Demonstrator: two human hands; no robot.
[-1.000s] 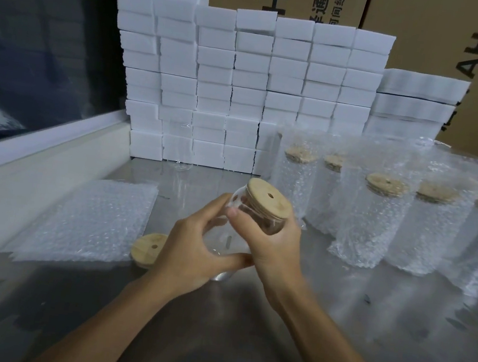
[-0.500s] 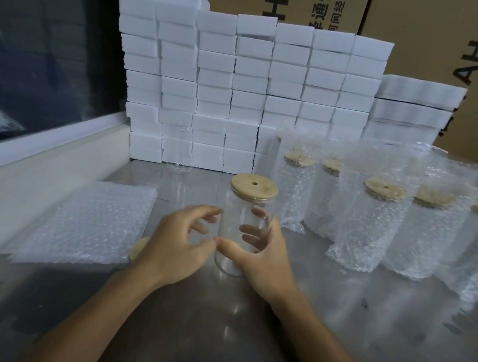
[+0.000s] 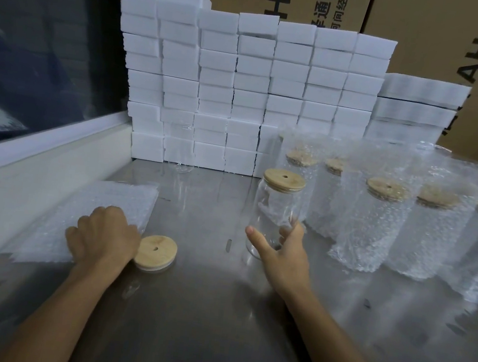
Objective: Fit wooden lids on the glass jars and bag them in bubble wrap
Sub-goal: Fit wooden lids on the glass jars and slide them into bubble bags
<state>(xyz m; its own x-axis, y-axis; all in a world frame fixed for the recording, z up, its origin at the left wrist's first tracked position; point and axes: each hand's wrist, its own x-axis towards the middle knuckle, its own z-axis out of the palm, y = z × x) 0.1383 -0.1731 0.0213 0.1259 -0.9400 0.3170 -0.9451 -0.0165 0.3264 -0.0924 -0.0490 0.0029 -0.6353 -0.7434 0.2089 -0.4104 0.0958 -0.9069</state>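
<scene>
Clear glass jar [image 3: 275, 214] stands upright on the steel bench [image 3: 202, 310], centre of view; straight-walled, rounded shoulder, empty. Wooden lid [image 3: 284, 180] seated flat on its mouth: pale round disc, small hole near centre. Right hand [image 3: 286, 254] at the jar's lower right; thumb extended toward the base, fingers loosely spread behind the glass, grip slack and not closed around it; actual contact with the glass cannot be confirmed. Left hand [image 3: 105, 232] knuckles-up on the near edge of a flat stack of bubble wrap bags [image 3: 84, 217] at bench left; fingers curled under and hidden, so its grip cannot be told. Spare wooden lid [image 3: 156, 248] lies flat just beside that hand, same hole. Second bare jar [image 3: 182, 150], lidless, stands at rear against stacked white foam blocks [image 3: 250, 93]. Bagged, lidded jars [image 3: 376, 223] stand in a row at right.
</scene>
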